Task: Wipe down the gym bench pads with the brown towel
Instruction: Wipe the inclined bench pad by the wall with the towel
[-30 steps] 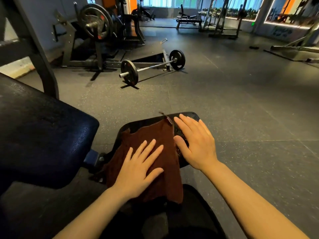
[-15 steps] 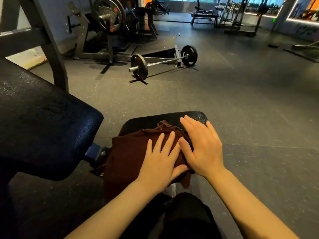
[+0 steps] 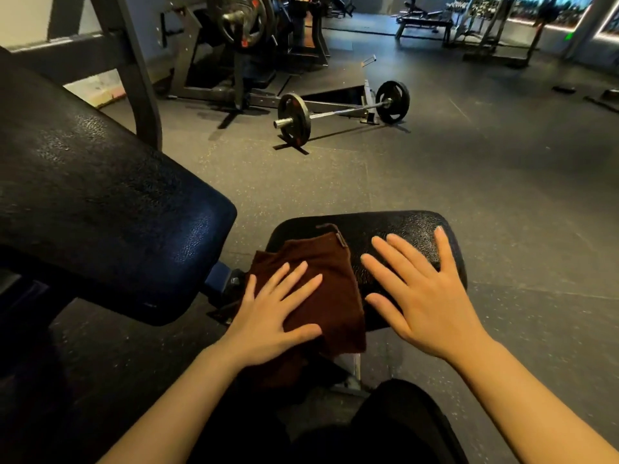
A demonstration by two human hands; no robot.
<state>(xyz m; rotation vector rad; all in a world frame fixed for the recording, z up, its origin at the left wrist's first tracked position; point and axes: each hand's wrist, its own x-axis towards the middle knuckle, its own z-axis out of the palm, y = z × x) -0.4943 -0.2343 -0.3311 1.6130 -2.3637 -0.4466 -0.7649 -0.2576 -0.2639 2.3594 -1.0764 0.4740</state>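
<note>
Fingers (image 3: 294,276) of the left hand (image 3: 268,316) lie straight and spread, palm down on the brown terry towel (image 3: 321,262), a flat press that suits pushing the cloth across a surface rather than lifting it. Left of the towel stands the large black textured back pad (image 3: 100,195), tilted upward and untouched by either hand. The towel itself lies bunched on the left part of the small black vinyl seat pad (image 3: 408,226), its near edge hanging off the pad's front toward the person. Right of the towel, the right hand (image 3: 425,303) rests open on bare vinyl, fingers fanned wide and holding nothing, probably bracing the body while the left hand wipes. Far beyond the towel, a loaded steel barbell (image 3: 341,110) lies on the grey rubber floor (image 3: 502,195).
</note>
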